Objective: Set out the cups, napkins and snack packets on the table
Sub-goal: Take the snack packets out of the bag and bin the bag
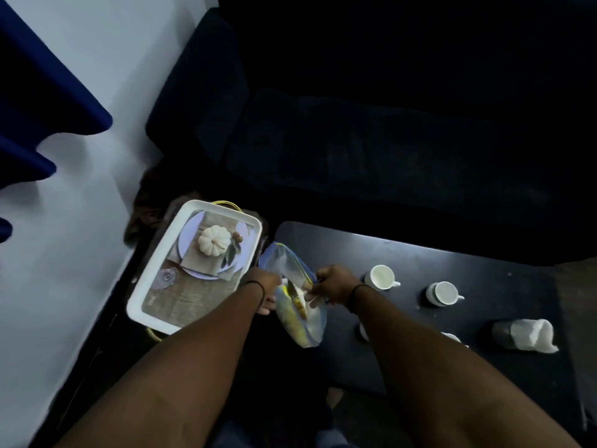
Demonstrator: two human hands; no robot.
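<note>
A clear zip bag [298, 321] with yellow snack packets inside hangs between my hands at the left edge of the black table [452, 367]. My left hand [263, 291] grips the bag's left side. My right hand [334, 284] pinches its open blue-edged mouth. Two white cups [381, 277] [443, 294] stand on the table to the right. Part of a third cup [363, 331] shows beside my right forearm. A dark holder with white napkins [526, 334] lies on its side at the right.
A white tray [155, 263] printed with a pumpkin picture rests on a dark stand left of the table. A dark sofa [371, 140] runs behind both. A white wall [64, 237] is at the left, with blue curtain folds [29, 101] above.
</note>
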